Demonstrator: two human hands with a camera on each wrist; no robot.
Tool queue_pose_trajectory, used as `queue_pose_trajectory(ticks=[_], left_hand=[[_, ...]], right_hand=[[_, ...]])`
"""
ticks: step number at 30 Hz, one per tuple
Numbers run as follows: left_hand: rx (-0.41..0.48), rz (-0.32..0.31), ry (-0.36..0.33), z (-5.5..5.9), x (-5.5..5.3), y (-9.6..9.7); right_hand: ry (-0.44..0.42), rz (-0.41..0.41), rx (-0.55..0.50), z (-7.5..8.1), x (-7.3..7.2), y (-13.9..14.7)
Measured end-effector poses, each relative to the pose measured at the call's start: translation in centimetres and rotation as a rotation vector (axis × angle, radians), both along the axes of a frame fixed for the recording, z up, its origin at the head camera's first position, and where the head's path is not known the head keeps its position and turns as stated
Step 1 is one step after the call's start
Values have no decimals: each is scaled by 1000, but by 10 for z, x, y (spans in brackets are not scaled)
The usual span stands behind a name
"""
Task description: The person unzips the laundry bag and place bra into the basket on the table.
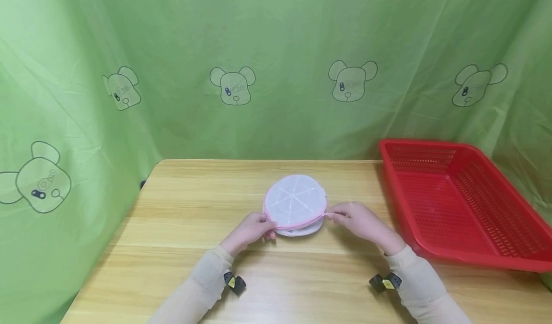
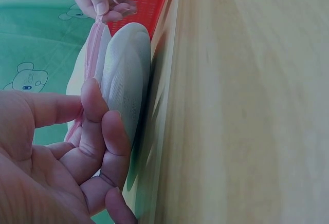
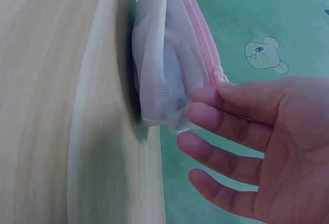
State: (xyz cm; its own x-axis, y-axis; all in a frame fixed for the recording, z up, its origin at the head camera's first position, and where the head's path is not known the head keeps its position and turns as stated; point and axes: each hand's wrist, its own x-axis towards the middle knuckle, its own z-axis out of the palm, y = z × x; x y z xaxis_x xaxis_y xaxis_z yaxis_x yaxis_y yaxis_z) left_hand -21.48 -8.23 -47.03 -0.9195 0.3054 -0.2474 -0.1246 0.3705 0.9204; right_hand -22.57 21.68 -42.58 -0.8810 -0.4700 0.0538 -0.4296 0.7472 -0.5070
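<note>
White mesh bag: pink zip edge pinched at left by left hand, zip pull by right hand. Zipping seems in hand; edge best held taut next.

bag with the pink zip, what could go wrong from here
The bag looks thin and folds close beside the zip, so its fabric might catch if the zip is run along.
The left hand pinches only the bag's edge, so a firm tug could twist the bag or slip it free.
The right hand has just a small pinch at the zip's end, so its fingertips may lose it.
</note>
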Motion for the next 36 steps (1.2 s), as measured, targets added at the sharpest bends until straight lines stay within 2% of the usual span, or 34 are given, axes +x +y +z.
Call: queue_pose_trajectory(ticks=[18, 26, 36], left_hand=[[-3, -1, 1, 0, 1, -1], [0, 7, 0, 1, 2, -1], [20, 11, -16, 1, 1, 0]], right_hand=[[44, -75, -43, 1, -1, 0], [13, -118, -112, -2, -2, -1], [41, -114, -117, -5, -1, -2]])
